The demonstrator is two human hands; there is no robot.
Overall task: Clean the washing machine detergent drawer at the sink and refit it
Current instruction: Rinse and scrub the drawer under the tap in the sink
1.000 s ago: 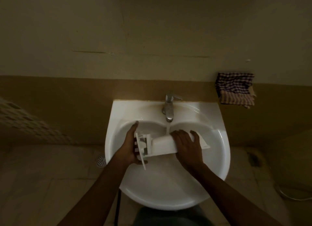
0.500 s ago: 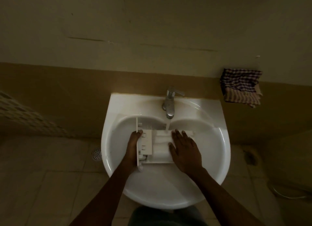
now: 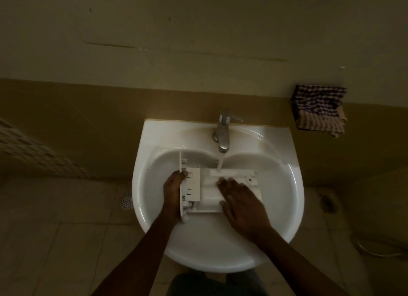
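The white plastic detergent drawer [image 3: 205, 189] lies across the bowl of the white sink [image 3: 284, 209], its front panel at the left end. Water runs from the chrome tap [image 3: 223, 133] onto the drawer's far edge. My left hand [image 3: 174, 193] grips the drawer's front panel, thumb on top. My right hand [image 3: 241, 204] rests flat on the drawer's right half with fingers spread, covering part of it.
A checked cloth [image 3: 319, 109] hangs on the wall ledge to the right of the sink. A round floor drain [image 3: 126, 200] sits in the tiled floor at the left. A pale hose [image 3: 375, 250] lies on the floor at the right.
The drawer has been turned from tilted on edge to lying flatter under the stream. My right hand went from curled over it to flat and spread on top.
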